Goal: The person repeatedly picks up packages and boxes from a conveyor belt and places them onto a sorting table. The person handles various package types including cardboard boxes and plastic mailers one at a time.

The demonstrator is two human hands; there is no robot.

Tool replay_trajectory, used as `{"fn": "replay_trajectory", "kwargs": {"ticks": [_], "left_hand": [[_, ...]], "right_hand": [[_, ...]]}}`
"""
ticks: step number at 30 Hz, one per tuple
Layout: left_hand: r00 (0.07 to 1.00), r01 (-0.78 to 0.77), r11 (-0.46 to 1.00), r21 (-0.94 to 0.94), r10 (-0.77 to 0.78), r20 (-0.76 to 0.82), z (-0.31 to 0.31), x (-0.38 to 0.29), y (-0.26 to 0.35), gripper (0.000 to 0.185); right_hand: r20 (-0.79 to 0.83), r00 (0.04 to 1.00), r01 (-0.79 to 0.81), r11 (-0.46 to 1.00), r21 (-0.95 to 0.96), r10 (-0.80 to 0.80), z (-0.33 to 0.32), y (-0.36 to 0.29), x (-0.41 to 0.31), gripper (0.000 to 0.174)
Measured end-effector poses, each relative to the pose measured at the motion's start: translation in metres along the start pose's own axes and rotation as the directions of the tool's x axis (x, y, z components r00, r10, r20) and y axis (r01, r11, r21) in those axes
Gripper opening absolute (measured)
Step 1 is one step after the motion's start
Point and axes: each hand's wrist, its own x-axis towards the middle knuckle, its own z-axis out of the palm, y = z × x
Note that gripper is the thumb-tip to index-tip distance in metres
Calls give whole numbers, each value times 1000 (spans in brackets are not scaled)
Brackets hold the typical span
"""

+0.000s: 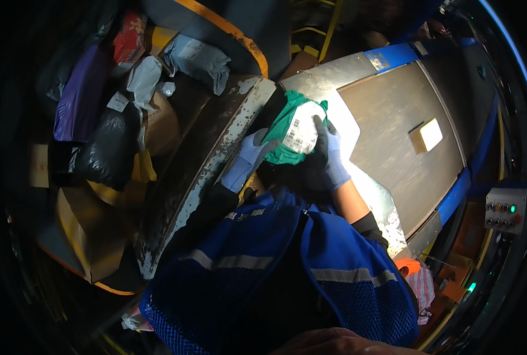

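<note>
Between my two hands is a green plastic mailer parcel (pixel 277 141) with a white printed label (pixel 302 127) facing up. My left hand (pixel 251 152), in a blue-grey work glove, grips its lower left edge. The gloved right hand (pixel 329 148) holds the right side, its dark fingers lying over the label's edge. The parcel is held in front of my blue vest (pixel 245 239), above the gap between a worn metal ledge (pixel 210 171) on the left and a conveyor belt (pixel 390 120) on the right.
A small box (pixel 426 135) lies on the belt. Left of the ledge are heaped parcels, among them a black bag (pixel 111 148), a purple parcel (pixel 79 97), a grey mailer (pixel 199 60) and a cardboard box (pixel 92 235). A control box with buttons (pixel 506 210) stands at far right.
</note>
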Motion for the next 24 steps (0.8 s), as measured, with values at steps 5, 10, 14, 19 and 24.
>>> {"fn": "replay_trajectory", "kwargs": {"ticks": [5,10,14,19,24], "left_hand": [[973,118,945,-305,-48,226,36,3,16,47],[966,-87,947,-311,156,205,69,25,18,50],[986,-155,954,-259,164,13,20,84,-10,40],[855,179,827,-533,-399,-332,-109,156,-45,39],[799,428,765,480,-73,-597,-169,197,-57,64]], "right_hand": [[-165,876,247,715,-654,-454,-64,-8,26,16],[-188,736,501,710,-494,-651,-109,-64,19,18],[-308,588,522,642,-562,-748,-180,-118,18,28],[-513,574,241,731,-638,-638,-280,-88,-13,59],[-771,491,216,914,-344,-406,-304,-27,-80,56]]}}
